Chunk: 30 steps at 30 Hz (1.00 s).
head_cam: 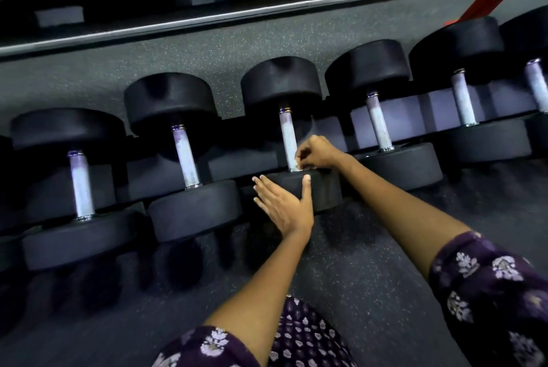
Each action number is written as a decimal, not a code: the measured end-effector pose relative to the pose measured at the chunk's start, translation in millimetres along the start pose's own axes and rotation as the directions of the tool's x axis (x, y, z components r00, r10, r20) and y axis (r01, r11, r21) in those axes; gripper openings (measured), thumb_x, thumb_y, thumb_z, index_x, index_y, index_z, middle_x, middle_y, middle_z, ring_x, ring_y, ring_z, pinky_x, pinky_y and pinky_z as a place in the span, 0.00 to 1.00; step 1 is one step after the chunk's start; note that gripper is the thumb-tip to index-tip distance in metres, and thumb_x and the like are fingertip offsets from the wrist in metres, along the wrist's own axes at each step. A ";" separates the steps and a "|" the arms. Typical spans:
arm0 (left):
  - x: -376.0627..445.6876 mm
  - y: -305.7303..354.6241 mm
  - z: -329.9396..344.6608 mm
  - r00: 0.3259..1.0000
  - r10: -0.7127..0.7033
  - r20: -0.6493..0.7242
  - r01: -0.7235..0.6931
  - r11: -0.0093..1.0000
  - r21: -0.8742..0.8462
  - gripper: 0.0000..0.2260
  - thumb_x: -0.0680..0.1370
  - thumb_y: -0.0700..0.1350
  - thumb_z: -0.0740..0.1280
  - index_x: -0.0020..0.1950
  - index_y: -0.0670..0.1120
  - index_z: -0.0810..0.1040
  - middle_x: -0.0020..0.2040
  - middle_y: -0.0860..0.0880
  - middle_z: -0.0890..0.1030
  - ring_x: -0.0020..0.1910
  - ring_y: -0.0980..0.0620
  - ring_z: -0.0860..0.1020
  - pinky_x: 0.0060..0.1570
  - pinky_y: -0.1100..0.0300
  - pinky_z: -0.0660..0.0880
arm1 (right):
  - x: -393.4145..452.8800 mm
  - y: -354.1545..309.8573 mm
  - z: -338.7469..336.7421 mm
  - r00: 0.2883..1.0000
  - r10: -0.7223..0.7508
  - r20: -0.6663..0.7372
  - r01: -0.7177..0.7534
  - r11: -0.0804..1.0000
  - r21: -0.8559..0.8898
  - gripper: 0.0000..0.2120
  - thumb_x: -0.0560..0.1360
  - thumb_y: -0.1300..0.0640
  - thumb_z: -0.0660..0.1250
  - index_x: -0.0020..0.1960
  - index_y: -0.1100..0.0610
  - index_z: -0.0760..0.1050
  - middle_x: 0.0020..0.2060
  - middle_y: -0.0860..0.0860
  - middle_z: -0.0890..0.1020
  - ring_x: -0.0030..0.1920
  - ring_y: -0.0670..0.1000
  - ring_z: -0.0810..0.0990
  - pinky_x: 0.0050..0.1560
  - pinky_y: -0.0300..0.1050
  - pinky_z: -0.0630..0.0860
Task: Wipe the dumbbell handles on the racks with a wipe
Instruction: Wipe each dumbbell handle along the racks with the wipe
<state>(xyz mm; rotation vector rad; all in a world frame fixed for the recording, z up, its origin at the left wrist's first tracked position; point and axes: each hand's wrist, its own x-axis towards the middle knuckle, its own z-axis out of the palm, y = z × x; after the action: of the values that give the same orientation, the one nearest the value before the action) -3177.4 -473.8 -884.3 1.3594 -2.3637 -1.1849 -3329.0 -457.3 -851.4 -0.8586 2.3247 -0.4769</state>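
while bent over the lower rack, right hand curled at the bottom of the middle dumbbell's handle, pinching a small pale wipe against the metal just above the near weight head. left hand released, fingers straight, palm laid flat on that same head, thumb up its front face, seemingly to steady it. wipe barely visible, mostly hidden under the fingers, so hard to tell how much of it wraps the bar. likely risks from here: wiping only the lower end and missing the upper stretch near the far head; wipe bunching or slipping out of so small a pinch on the rough grip; dumbbell rolling in its cradle if pressed sideways, catching fingers between neighbouring heads. other handles left and right standing in the same row, pale and chalky-looking, whether cleaned or not impossible to say. speckled floor below.
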 end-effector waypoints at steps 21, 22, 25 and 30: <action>39.1 -53.8 -1.8 0.554 0.830 -0.064 -0.815 0.557 0.162 0.27 0.74 0.56 0.61 0.68 0.42 0.67 0.65 0.44 0.69 0.63 0.41 0.69 0.67 0.44 0.63 | 12.2 -15.1 16.0 0.997 -0.065 -0.039 0.063 0.997 -0.045 0.05 0.68 0.66 0.68 0.41 0.63 0.82 0.39 0.58 0.84 0.44 0.53 0.82 0.40 0.33 0.68; 38.8 -53.7 -1.9 0.557 0.828 -0.064 -0.812 0.560 0.163 0.27 0.74 0.56 0.61 0.68 0.42 0.67 0.65 0.44 0.69 0.63 0.41 0.69 0.67 0.43 0.63 | 12.5 -16.9 14.9 0.998 -0.064 -0.027 0.063 0.997 -0.039 0.05 0.67 0.67 0.68 0.41 0.63 0.82 0.39 0.58 0.84 0.43 0.52 0.81 0.38 0.31 0.68; 38.3 -54.5 -3.2 0.569 0.820 -0.058 -0.806 0.570 0.156 0.27 0.74 0.57 0.61 0.68 0.42 0.67 0.64 0.44 0.69 0.63 0.40 0.69 0.66 0.42 0.64 | 15.3 1.0 1.9 0.999 0.039 -0.017 -0.039 0.999 0.035 0.05 0.65 0.69 0.70 0.40 0.62 0.82 0.38 0.57 0.84 0.38 0.47 0.78 0.35 0.29 0.69; 38.2 -52.9 -3.8 0.577 0.815 -0.051 -0.801 0.577 0.157 0.27 0.74 0.56 0.61 0.68 0.42 0.68 0.64 0.44 0.70 0.62 0.40 0.71 0.66 0.42 0.65 | 16.0 12.3 4.1 0.993 0.094 -0.064 -0.093 0.996 0.018 0.06 0.67 0.68 0.67 0.39 0.62 0.82 0.37 0.58 0.84 0.38 0.50 0.82 0.38 0.34 0.73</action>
<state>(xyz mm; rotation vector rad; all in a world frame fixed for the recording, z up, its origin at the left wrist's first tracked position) -3162.7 -520.3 -927.8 0.1897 -2.4937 -0.6470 -3341.6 -459.7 -867.4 -0.7334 2.4055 -0.4886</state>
